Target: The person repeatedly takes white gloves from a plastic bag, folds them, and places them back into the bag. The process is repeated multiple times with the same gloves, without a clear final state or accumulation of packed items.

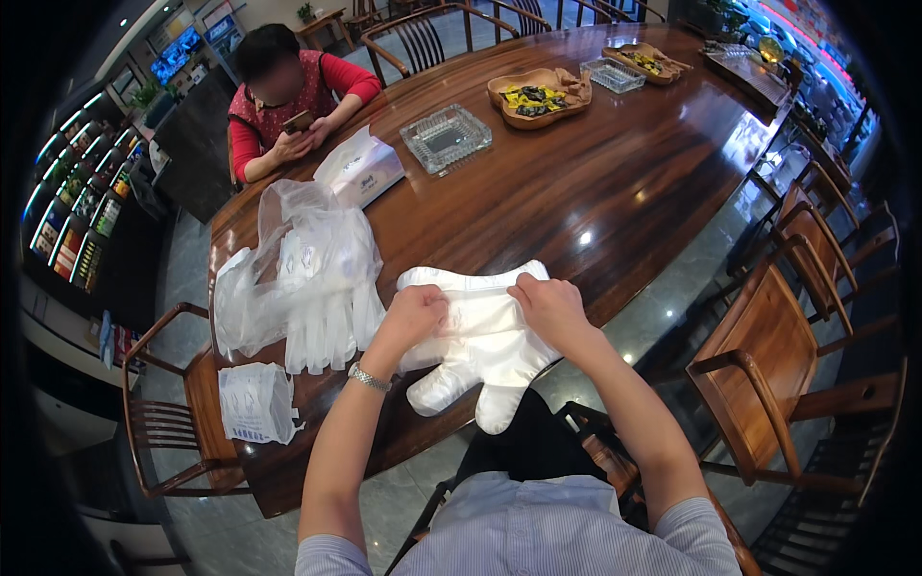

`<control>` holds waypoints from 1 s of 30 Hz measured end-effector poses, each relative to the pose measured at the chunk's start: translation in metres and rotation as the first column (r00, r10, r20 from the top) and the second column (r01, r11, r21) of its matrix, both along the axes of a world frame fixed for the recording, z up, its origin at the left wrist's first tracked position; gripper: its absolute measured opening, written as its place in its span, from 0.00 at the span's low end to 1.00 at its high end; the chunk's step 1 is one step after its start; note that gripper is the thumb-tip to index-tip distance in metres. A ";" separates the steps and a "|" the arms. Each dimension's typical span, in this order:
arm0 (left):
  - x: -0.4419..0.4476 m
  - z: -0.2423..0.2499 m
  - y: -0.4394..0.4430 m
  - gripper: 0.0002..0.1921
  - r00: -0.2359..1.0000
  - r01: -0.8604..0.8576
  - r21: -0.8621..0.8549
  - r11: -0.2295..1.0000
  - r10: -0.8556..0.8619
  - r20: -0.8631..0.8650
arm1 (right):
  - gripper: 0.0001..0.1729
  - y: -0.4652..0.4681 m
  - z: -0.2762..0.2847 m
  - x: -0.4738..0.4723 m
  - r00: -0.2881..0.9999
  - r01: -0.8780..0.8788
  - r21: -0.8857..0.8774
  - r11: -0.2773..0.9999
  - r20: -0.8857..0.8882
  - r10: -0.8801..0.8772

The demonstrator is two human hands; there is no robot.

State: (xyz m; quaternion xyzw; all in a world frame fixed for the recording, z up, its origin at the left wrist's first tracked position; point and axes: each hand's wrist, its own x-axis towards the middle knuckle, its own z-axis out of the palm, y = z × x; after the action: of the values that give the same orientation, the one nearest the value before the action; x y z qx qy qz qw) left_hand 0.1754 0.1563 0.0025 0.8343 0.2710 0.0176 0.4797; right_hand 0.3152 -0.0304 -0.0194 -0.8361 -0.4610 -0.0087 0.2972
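Note:
A thick stack of translucent disposable plastic gloves lies spread in front of me, with finger ends hanging past the table edge. Near its cuff end, my left hand pinches the left side with curled fingers. My right hand grips the opposite upper corner between thumb and fingers. To the left, a clear plastic bag lies crumpled around more packs of plastic gloves. A folded plastic packet bearing writing sits at the table's left end.
The glossy wooden table holds a tissue pack, a glass ashtray and a wooden tray of wrapped sweets. Across it sits a person holding a phone. Wooden armchairs stand to my right and left.

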 end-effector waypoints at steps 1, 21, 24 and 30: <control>0.001 -0.003 0.004 0.08 1.000 -0.018 0.055 0.998 0.019 -0.021 | 0.15 0.004 -0.003 0.002 1.000 0.010 -0.019 1.000 0.016 -0.009; -0.013 -0.008 -0.050 0.15 0.834 0.178 0.823 0.540 -0.526 0.164 | 0.12 0.013 -0.015 0.003 0.988 -0.004 -0.080 0.997 0.151 0.016; -0.015 -0.020 -0.046 0.15 0.852 0.199 0.850 0.488 -0.515 0.096 | 0.15 0.005 -0.007 0.014 0.989 0.105 0.006 0.994 0.105 -0.105; -0.019 -0.027 -0.044 0.15 0.855 0.141 0.865 0.481 -0.500 0.139 | 0.08 -0.022 0.020 0.016 0.979 0.189 0.379 0.906 0.001 -0.204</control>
State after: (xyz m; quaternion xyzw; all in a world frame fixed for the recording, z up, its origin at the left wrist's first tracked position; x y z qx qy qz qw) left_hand 0.1569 0.1121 -0.0242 0.9752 -0.0311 0.2097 0.0635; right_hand 0.3311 -0.0525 0.0002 -0.8052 -0.3701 -0.1437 0.4405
